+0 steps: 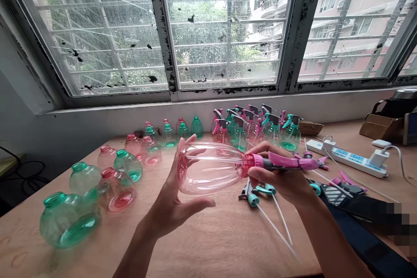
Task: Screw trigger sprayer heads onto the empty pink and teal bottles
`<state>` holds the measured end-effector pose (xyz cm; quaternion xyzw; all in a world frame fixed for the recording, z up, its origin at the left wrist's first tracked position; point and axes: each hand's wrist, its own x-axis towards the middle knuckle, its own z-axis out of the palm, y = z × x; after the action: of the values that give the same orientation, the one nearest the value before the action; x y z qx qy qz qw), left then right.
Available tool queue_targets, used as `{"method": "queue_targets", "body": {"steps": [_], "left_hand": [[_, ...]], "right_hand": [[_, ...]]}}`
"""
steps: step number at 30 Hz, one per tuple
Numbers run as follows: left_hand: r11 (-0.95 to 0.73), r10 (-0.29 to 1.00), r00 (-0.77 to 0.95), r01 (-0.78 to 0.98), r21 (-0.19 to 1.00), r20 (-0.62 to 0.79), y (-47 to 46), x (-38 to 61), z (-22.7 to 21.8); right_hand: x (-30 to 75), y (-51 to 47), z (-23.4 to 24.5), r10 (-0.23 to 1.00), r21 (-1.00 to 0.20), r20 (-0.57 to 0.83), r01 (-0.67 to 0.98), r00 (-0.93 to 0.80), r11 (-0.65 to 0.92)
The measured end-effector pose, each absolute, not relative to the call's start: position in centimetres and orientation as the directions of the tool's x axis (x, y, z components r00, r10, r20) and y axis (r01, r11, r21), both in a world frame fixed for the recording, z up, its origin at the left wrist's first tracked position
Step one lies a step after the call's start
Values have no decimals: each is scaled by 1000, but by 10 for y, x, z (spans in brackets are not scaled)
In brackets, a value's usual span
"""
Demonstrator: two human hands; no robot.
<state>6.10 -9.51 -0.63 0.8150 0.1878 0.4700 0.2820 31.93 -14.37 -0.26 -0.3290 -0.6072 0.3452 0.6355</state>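
A clear pink spray bottle (pixel 211 167) lies sideways in the air above the table, its base to the left. My left hand (pixel 171 197) cups the base end, fingers behind the bottle and thumb stretched out beneath it. At the neck, my right hand (pixel 276 178) is closed around the collar of the pink and grey spray head (pixel 289 163). A white dip tube runs inside the bottle. Below, two teal and grey spray heads (pixel 253 199) with white tubes rest on the table.
Open pink and green bottles (pixel 120 191) stand in rows at left. Several bottles with spray heads (pixel 241 134) cluster by the wall. At right are a power strip (pixel 352 158), a cardboard box (pixel 381 128), more pink spray heads (pixel 348 182) and a dark object (pixel 355 234). Windows line the back.
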Motion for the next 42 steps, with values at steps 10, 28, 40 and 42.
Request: {"method": "queue_targets", "body": {"steps": [10,28,40,42], "left_hand": [[-778,568,506,74,624,649,-97,62,-6],[-847,392,250,474,241,886,-125,68,10],[-952,284,261,195,237,923,-118,56,11],[-953,278,252,194,233,927,-117,55,12]], "right_hand": [[320,-147,-1,855,-848,518,-114,31,518],[314,-155,1,878,-855,476,-211,46,474],[306,-150,2,868,-806,497,-373,-6,459],[306,-150,2,877,-804,480,-403,-5,438]]}}
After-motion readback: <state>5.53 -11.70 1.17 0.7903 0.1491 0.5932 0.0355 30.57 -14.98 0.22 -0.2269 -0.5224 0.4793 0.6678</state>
